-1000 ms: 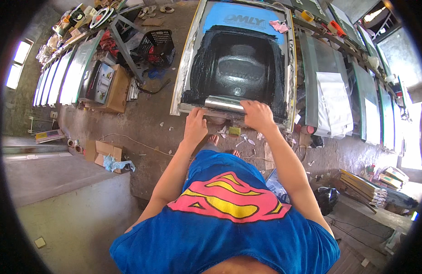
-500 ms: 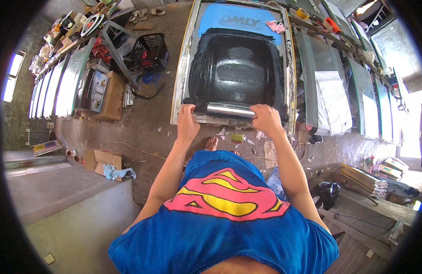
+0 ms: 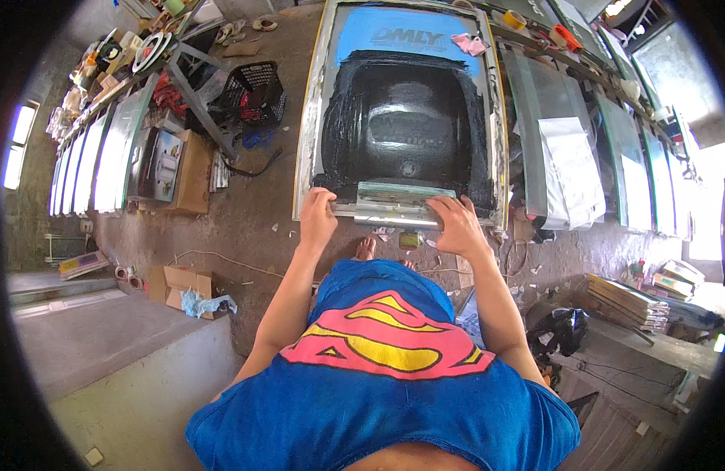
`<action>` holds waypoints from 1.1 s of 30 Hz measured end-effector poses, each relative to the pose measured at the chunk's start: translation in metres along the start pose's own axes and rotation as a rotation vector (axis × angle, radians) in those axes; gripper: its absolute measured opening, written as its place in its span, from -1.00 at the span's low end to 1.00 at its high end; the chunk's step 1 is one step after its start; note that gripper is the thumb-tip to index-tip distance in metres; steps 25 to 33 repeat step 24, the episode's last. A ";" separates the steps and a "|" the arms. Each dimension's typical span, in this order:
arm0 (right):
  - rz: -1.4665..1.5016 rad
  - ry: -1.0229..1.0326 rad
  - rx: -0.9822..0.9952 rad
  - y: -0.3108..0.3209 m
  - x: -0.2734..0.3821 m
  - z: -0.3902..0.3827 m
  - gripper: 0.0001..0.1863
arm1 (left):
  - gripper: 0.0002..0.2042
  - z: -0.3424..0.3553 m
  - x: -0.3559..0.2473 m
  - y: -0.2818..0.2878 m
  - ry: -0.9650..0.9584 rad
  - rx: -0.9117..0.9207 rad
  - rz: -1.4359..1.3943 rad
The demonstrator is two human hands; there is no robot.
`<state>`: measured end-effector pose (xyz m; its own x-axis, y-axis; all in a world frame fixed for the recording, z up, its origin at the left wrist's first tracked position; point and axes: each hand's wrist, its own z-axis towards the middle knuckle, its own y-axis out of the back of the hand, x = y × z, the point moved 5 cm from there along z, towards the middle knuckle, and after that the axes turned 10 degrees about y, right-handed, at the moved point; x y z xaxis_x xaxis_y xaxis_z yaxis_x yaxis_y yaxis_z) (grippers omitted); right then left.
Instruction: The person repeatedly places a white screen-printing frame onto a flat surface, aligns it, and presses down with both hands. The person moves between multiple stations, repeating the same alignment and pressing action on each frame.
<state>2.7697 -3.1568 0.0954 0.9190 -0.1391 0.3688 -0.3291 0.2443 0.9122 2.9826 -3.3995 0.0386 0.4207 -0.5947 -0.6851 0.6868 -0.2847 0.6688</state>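
Note:
A framed printing screen (image 3: 307, 153), with a blue top part and a wide coat of wet-looking black ink (image 3: 403, 133), lies in front of me. At its near edge rests a squeegee-like tool with a silver bar (image 3: 394, 217) and a pale greenish strip along its far side. My left hand (image 3: 318, 220) is curled closed over the screen's near edge, left of the tool and apart from it. My right hand (image 3: 460, 225) bends over the same edge at the tool's right end; its thumb side is against the bar. The undersides of both grips are hidden.
A pink cloth (image 3: 470, 44) lies on the screen's far right. Glass panes (image 3: 531, 118) lean along the right rack, one under a white sheet (image 3: 570, 169). A black basket (image 3: 255, 90) and a cardboard box (image 3: 191, 169) stand left. Scraps and a cord (image 3: 221, 255) lie on the floor.
The silver bar has tipped or slid toward me, and its greenish strip now shows. Both hands have come slightly nearer; the right hand's fingers have opened out a little.

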 end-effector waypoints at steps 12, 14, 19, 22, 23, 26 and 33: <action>-0.137 -0.563 -0.447 0.022 -0.135 -0.056 -0.59 | -0.83 0.015 0.029 0.001 0.027 -0.036 0.204; -0.183 -0.562 -0.450 0.017 -0.142 -0.060 -0.61 | -0.83 0.019 0.033 -0.002 0.046 0.001 0.244; -0.276 -0.518 -0.451 0.003 -0.141 -0.051 -0.60 | -0.75 0.032 0.037 -0.004 0.012 -0.115 0.315; -0.274 -0.559 -0.496 0.000 -0.139 -0.047 -0.56 | -0.67 0.042 0.055 -0.005 0.083 -0.139 0.218; -0.265 -0.593 -0.494 -0.003 -0.142 -0.048 -0.54 | -0.65 0.046 0.065 -0.007 0.116 -0.146 0.159; -0.255 -0.627 -0.491 -0.005 -0.146 -0.049 -0.51 | -0.65 0.050 0.074 -0.010 0.129 -0.106 0.120; -0.255 -0.627 -0.491 -0.005 -0.146 -0.049 -0.51 | -0.65 0.050 0.074 -0.010 0.129 -0.106 0.120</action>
